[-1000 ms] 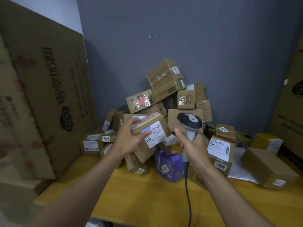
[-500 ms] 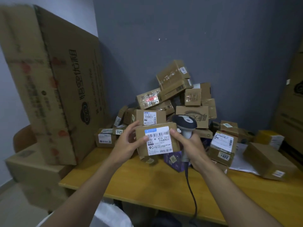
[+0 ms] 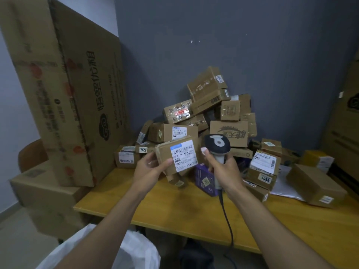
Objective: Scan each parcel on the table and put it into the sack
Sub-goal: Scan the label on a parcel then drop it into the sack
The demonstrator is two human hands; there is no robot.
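Holding a small cardboard parcel above the yellow table, your left hand grips it at its lower left corner, thumb on the labelled face and fingers curled behind. The parcel's white shipping label, printed with barcodes under a blue strip, faces you and sits slightly tilted. Your right hand is clenched around the pale handle of a handheld barcode scanner. Its dark head stands just beside the parcel's right edge with its back turned toward you, and whether the trigger is pressed cannot be told. A black cable runs from the handle down across the table and over its front edge. Behind both hands, a heap of taped cardboard parcels rises against the grey wall. A purple box lies at the foot of the heap, between your hands and partly hidden by the right one. To the right lie a parcel marked 2201, a white mailer bag and a larger brown box. A tall printed carton leans at the table's left end. The white sack sits below the table's front edge, near the bottom of the view, partly covered by your left forearm and well apart from the held parcel.
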